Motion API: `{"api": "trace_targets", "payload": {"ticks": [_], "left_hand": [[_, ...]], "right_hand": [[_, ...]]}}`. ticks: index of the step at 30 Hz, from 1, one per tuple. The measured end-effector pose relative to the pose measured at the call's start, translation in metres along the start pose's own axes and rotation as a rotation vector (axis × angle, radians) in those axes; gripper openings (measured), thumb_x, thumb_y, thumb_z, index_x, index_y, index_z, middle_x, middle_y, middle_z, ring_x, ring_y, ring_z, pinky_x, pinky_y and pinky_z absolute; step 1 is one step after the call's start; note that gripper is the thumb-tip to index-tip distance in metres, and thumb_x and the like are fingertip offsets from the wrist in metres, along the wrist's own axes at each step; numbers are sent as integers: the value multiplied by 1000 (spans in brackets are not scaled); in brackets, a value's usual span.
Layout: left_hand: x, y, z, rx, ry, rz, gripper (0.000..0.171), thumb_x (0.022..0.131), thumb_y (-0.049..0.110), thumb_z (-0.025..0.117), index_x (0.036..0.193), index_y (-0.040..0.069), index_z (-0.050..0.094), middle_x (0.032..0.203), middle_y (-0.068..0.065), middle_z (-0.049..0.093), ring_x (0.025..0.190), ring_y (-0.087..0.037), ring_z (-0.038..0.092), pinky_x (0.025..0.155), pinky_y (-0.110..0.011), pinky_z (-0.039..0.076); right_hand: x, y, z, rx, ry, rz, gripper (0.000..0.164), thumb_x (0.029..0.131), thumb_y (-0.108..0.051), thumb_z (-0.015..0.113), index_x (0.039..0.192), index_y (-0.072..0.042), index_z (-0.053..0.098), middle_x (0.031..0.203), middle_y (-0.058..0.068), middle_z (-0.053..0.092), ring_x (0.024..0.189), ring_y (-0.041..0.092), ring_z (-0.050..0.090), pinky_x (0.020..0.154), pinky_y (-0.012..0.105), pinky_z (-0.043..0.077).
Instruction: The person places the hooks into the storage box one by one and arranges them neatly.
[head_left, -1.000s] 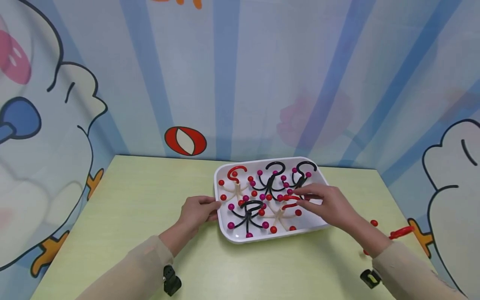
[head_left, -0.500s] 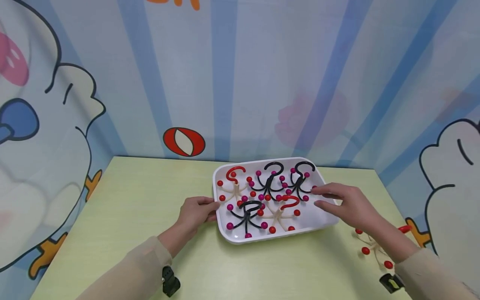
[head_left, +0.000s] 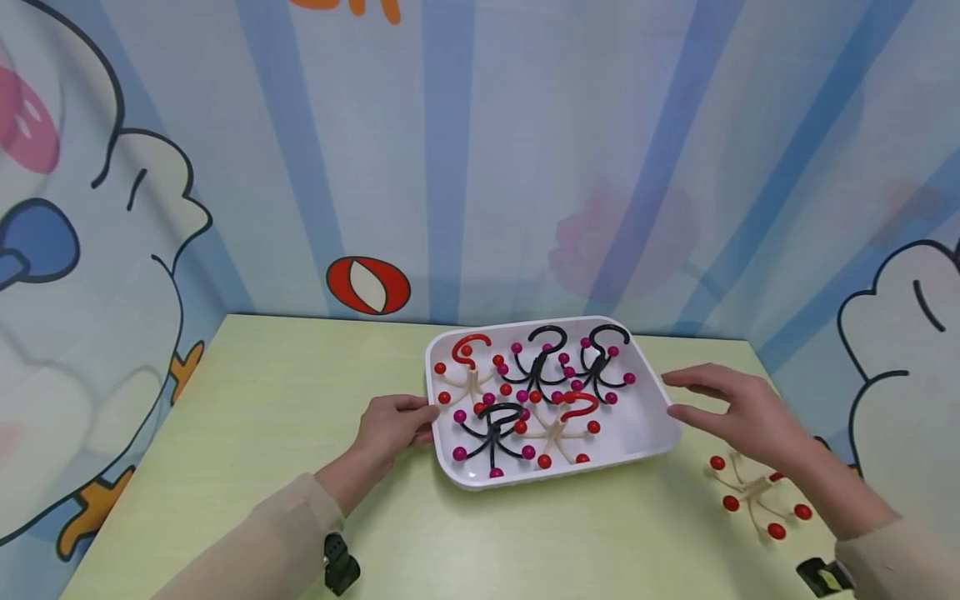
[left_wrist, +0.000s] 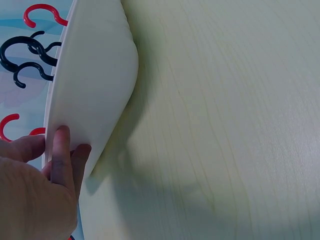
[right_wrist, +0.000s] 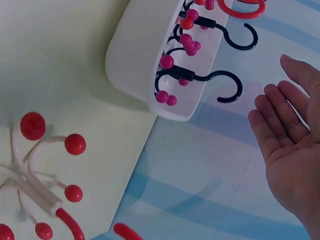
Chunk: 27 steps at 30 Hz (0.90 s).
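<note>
The white tray (head_left: 633,429) stands on the table with several hooked pieces in it, each with thin prongs tipped by balls. Three have black hooks and pink balls, such as the front black piece (head_left: 495,429). Two are cream with red hooks and red balls, like the front cream piece (head_left: 557,429). My left hand (head_left: 393,427) pinches the tray's left rim, thumb over it and fingers against the outer wall (left_wrist: 100,65). Just off the tray's right end, my right hand (head_left: 738,412) holds nothing, its fingers extended. Another cream piece (head_left: 752,492) lies near it, partly behind the forearm.
The pale wood-grain table (head_left: 300,367) meets a blue striped backdrop (head_left: 510,167) close behind the tray. Cartoon figures are printed on the side panels. The table's right edge runs near the loose cream piece (right_wrist: 45,195).
My right hand has moved right from above the tray to beyond its right end. The cream piece on the table shows more now. My left hand stays on the rim.
</note>
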<state>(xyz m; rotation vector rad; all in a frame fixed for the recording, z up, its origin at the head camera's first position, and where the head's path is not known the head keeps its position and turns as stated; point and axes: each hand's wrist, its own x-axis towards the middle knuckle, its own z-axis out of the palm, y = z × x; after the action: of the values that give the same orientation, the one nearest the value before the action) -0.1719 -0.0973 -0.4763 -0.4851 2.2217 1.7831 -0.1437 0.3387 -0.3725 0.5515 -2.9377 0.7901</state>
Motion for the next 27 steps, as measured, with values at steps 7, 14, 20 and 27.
{"api": "trace_targets", "payload": {"ticks": [7,14,20,27], "left_hand": [[0,-1,-1,-3,-2,0,36,100,19,78,130,0,72,121,-19,74,81,-15,76,76,-27,66],[1,0,0,-12,-6,-5,36,100,19,78,130,-1,73,122,-20,73,81,-15,77,76,-27,66],[2,0,0,-6,-2,-8,36,100,19,79,130,0,73,122,-20,73,82,-15,76,75,-27,66],[2,0,0,-7,-5,-14,36,100,19,79,130,0,73,122,-20,73,83,-16,77,76,-27,66]], "right_hand": [[-14,19,-14,-2,17,52,47,98,-24,81,139,-7,69,136,18,69,124,47,66,90,1,44],[-30,36,-25,-32,18,145,55,99,-30,81,145,-6,64,144,23,64,129,53,60,95,46,64],[-44,51,-31,-63,48,224,59,101,-34,78,146,-1,60,145,29,60,130,58,55,96,67,56],[-58,67,-33,-60,62,321,64,104,-36,73,148,6,54,146,36,54,130,63,50,96,77,49]]}}
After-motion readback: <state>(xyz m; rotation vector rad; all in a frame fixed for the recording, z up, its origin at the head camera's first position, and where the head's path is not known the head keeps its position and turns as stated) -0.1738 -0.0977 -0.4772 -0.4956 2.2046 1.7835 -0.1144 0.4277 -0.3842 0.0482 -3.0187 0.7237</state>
